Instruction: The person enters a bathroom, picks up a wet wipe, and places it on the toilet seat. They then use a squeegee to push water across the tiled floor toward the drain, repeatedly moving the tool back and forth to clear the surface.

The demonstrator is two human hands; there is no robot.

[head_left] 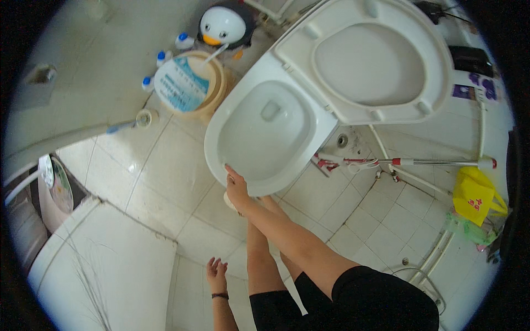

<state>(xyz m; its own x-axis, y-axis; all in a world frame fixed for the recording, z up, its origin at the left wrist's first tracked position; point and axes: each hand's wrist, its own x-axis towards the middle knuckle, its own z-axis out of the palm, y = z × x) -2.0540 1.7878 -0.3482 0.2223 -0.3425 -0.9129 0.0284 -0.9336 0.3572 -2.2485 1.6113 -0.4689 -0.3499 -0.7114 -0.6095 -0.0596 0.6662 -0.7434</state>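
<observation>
A white toilet (243, 132) stands before me with its lid and seat (301, 44) raised. My right hand (237, 189) is at the bowl's near-left rim, index finger stretched out over or against it; whether it touches I cannot tell. The other fingers of that hand are partly bent, with nothing visible in them. Beside its wrist shows a small pale rounded thing (229, 200), partly hidden, its kind unclear. Lower and to the left, my left hand (217, 270) hangs above the tiled floor, fingers apart and holding nothing. A dark band circles that wrist.
Left of the toilet stands a beige bucket (221, 83) with a blue-and-white packet (182, 85) on top. A penguin-shaped bin (225, 26) and small blue-capped bottles (185, 41) are behind. A red-and-silver mop (436, 162) and yellow bag (473, 196) lie right. A white cabinet (127, 254) fills the lower left.
</observation>
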